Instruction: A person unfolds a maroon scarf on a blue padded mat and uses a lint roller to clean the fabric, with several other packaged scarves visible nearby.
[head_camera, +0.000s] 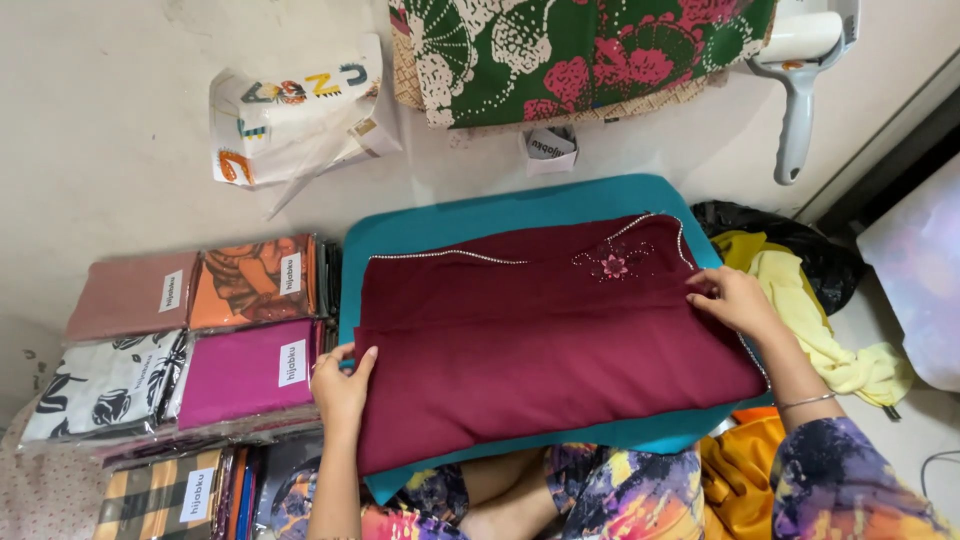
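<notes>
Head view: both hands' fingers lie flat, gripping nothing, left hand (342, 385) and right hand (733, 300) pressing maroon cloth (540, 345).

We're on pale cream floor (110, 120), smooth, evenly lit, few scuffs at left edge. Rows of plastic-wrapped folded cloths (190, 345) stacked along left side, pink, orange, magenta, black-and-white. Crumpled white printed plastic bag (290, 115) lies further up. Green and pink floral fabric (590, 50) over woven mat at top. White handheld lint roller (800, 80) top right. Yellow cloth heap (800, 310) at right, on black bag.
</notes>
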